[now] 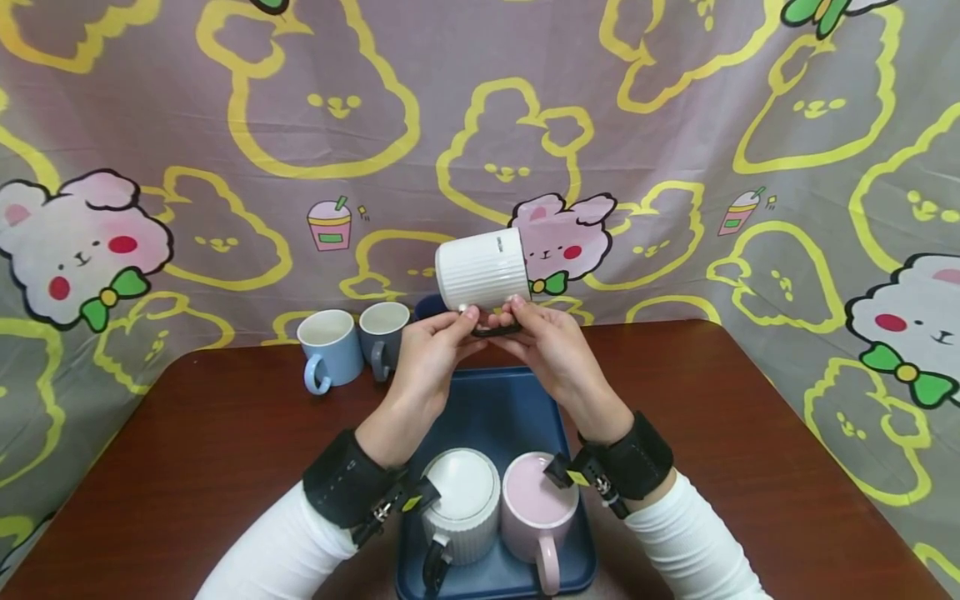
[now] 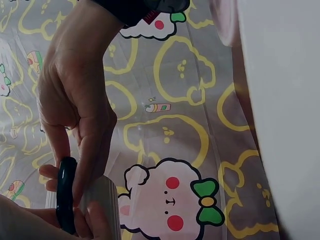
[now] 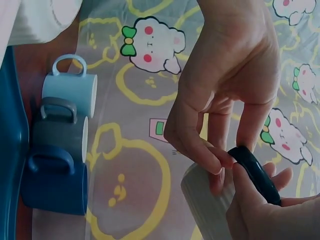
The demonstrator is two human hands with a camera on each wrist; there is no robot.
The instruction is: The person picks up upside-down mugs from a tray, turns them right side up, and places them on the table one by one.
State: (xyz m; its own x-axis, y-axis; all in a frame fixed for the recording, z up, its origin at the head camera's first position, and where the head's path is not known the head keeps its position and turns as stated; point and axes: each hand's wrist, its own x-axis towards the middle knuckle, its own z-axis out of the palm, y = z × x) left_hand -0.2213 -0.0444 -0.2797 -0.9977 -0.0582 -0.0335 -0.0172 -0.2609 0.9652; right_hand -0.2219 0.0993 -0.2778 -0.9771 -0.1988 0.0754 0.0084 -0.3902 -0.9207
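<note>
I hold the white ribbed mug (image 1: pixel 483 270) up in the air over the far end of the blue tray (image 1: pixel 487 408), tipped on its side, its long axis running left to right and its black handle (image 1: pixel 497 330) pointing down toward me. Both grips pinch that handle: my left hand (image 1: pixel 429 354) from the left, my right hand (image 1: pixel 551 350) from the right, about equally close. Behind it on the counter (image 1: pixel 225 433) stand three mugs.

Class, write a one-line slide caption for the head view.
Both hands, left hand and right hand, hold a white ribbed mug sideways by its black handle above a blue tray.
</note>
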